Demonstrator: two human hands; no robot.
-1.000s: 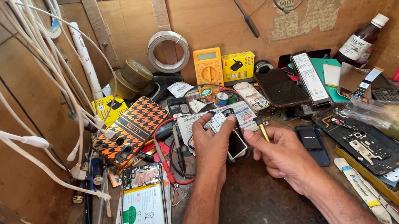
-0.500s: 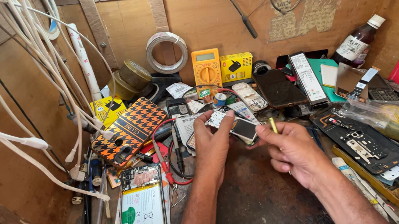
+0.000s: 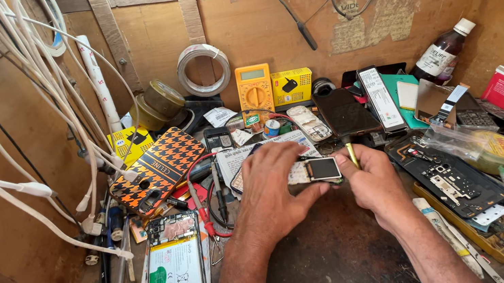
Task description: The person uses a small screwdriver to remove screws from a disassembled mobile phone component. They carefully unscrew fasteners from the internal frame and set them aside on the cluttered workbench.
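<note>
Head view | small phone board point(image 3: 314, 170) pinched by left hand point(image 3: 272, 190) | yellow-tipped tool point(image 3: 351, 153) gripped in right hand point(image 3: 373, 181), at board's 3 o'clock | opened phone point(image 3: 172, 276) at 8 o'clock, unassembled | work judged mid-way

At frame centre the left hand point(image 3: 274, 189) pinches a small phone board point(image 3: 316, 170), its fingers point(image 3: 309, 197) under the board's edge. The right hand point(image 3: 372, 179) holds a thin yellow tool point(image 3: 351, 153) upright just beside the board. Lower left on the bench point(image 3: 336, 265) lies an opened phone point(image 3: 174, 276); a yellow multimeter point(image 3: 254, 89) stands at upper centre.
</note>
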